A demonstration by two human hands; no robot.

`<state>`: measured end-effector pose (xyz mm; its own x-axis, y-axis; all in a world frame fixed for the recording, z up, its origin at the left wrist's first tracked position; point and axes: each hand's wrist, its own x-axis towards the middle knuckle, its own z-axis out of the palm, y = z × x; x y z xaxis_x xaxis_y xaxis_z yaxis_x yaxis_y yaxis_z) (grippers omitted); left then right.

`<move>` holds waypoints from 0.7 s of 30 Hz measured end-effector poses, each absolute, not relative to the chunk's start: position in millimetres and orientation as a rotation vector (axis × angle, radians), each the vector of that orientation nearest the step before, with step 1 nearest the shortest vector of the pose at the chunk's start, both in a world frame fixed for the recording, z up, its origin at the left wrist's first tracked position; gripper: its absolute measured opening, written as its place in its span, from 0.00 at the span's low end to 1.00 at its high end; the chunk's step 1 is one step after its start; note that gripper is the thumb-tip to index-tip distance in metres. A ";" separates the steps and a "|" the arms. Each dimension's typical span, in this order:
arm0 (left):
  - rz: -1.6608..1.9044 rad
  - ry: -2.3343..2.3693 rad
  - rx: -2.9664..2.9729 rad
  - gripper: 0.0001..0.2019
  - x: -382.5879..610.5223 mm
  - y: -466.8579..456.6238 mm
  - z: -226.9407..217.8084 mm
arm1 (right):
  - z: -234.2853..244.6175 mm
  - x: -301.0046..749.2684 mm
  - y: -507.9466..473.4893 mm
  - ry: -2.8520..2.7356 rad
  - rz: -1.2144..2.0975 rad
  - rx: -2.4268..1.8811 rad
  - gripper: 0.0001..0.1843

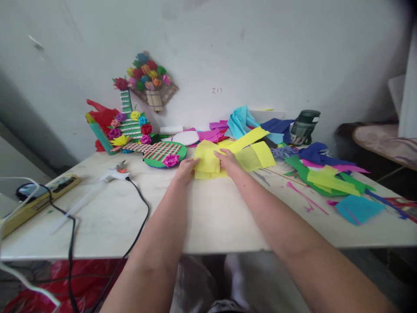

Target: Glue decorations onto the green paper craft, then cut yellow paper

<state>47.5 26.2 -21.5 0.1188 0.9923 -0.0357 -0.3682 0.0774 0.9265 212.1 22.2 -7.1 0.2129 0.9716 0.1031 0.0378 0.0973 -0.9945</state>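
Folded yellow crepe paper (207, 157) is held low over the middle of the white table. At its left edge, my left hand (186, 170) is closed on the paper, fingers partly hidden. My right hand (227, 161) pinches the same paper on its right side, thumb and fingers closed. Just beyond and beside my right hand, more yellow crepe paper (256, 155) spreads to the right; I cannot tell whether it joins the held sheet. A green flat craft piece with sticks and a pink paper flower (171, 161) lies left of my left hand.
On the left are a hot glue gun (115, 174) with a black cord and a yellow power strip (39, 204). Stick-and-flower crafts (130, 117) stand near the wall. A dark green bottle (303, 128) is at the back right. Coloured paper scraps (325, 174) cover the right side.
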 end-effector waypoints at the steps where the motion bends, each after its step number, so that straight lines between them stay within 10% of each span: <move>1: 1.243 0.877 0.941 0.10 47.3 25.8 -21.1 | -8.5 212.0 22.8 -1.118 0.900 -1.297 0.23; 21: 1.243 0.820 0.936 0.23 46.9 19.9 -16.2 | -6.3 215.0 14.2 -1.359 0.761 -1.510 0.31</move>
<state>46.9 19.9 -16.2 0.1495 0.9887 -0.0113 -0.3999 0.0710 0.9138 215.0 14.2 -6.3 0.1939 0.9715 0.1361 0.3922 0.0503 -0.9185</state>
